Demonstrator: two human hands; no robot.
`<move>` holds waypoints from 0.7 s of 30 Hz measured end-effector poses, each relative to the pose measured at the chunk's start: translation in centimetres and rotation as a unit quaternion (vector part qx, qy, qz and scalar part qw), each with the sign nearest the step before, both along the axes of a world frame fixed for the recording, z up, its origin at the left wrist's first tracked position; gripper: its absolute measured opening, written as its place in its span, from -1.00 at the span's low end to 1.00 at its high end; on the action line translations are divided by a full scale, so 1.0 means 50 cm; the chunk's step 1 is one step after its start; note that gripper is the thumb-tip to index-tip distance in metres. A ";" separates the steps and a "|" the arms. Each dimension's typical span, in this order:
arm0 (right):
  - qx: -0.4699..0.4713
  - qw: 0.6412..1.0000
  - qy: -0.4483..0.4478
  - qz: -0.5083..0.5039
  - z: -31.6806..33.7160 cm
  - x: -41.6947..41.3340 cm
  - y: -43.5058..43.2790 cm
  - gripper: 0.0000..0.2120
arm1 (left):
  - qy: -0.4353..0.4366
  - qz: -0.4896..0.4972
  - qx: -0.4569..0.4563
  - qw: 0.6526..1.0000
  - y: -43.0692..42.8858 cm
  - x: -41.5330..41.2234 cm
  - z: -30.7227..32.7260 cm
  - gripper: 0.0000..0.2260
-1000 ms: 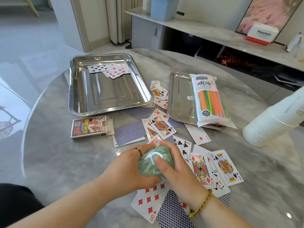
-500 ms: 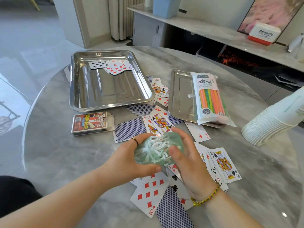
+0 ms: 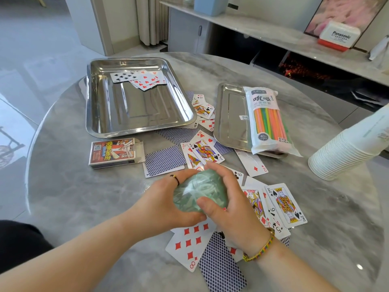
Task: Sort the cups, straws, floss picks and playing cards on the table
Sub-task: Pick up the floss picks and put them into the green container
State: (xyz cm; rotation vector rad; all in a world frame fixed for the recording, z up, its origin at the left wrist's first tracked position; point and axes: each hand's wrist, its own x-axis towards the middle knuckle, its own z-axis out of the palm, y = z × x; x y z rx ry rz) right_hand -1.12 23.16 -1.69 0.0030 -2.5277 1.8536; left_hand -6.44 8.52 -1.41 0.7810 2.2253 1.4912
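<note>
A clear green tub of floss picks (image 3: pixel 200 191) is gripped between my left hand (image 3: pixel 166 199) and my right hand (image 3: pixel 227 205), just above the scattered playing cards (image 3: pixel 280 204) near the table's front. A few cards (image 3: pixel 141 79) lie at the far end of the large steel tray (image 3: pixel 101 114). The bag of coloured straws (image 3: pixel 267 121) rests on the smaller steel tray (image 3: pixel 229 114) to the right. A stack of white paper cups (image 3: pixel 345 150) lies on its side at the right edge.
An open playing card box (image 3: pixel 114 151) sits left of the loose cards, in front of the large tray. The round marble table (image 3: pixel 69 186) drops off at left and front. A shelf unit (image 3: pixel 273 36) stands beyond the table.
The tub has turned in my hands, so its white picks show through the side. Both hands stayed close together over the cards.
</note>
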 end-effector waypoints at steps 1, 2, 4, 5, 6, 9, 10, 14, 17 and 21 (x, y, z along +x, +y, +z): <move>-0.004 1.000 -0.002 0.007 0.000 -0.001 0.001 -0.48 | 0.005 -0.002 0.004 1.000 0.000 0.000 0.000 -0.55; -0.008 1.000 -0.006 0.016 0.001 -0.002 0.002 -0.48 | 0.009 -0.003 0.006 1.000 -0.001 0.000 0.000 -0.55; -0.013 0.999 -0.015 0.033 0.004 -0.003 0.001 -0.48 | 0.020 -0.002 0.007 1.000 -0.002 0.000 -0.002 -0.54; -0.011 0.999 -0.017 0.040 0.004 -0.003 0.000 -0.48 | 0.029 -0.001 0.003 1.000 -0.003 -0.001 -0.004 -0.53; -0.007 0.999 -0.016 0.045 0.005 -0.003 -0.002 -0.48 | 0.041 -0.001 -0.003 0.999 -0.003 -0.002 -0.005 -0.53; -0.009 0.999 -0.022 0.047 -0.001 -0.001 -0.008 -0.46 | 0.105 -0.001 -0.043 0.994 -0.006 -0.005 -0.017 -0.48; -0.011 0.999 -0.027 0.045 -0.003 -0.001 -0.011 -0.42 | 0.137 0.003 -0.061 0.989 -0.008 -0.004 -0.022 -0.44; -0.038 0.997 -0.066 0.007 -0.009 -0.001 -0.020 -0.60 | 0.318 0.028 -0.132 0.939 -0.008 -0.002 -0.049 -0.34; -0.057 0.995 -0.073 -0.031 -0.012 -0.007 -0.016 -0.71 | 0.196 -0.007 -0.131 0.972 0.000 0.000 -0.034 -0.40; -0.090 0.992 -0.045 -0.072 0.001 -0.008 -0.003 -0.68 | -0.071 0.007 0.019 0.997 -0.004 -0.014 -0.023 -0.27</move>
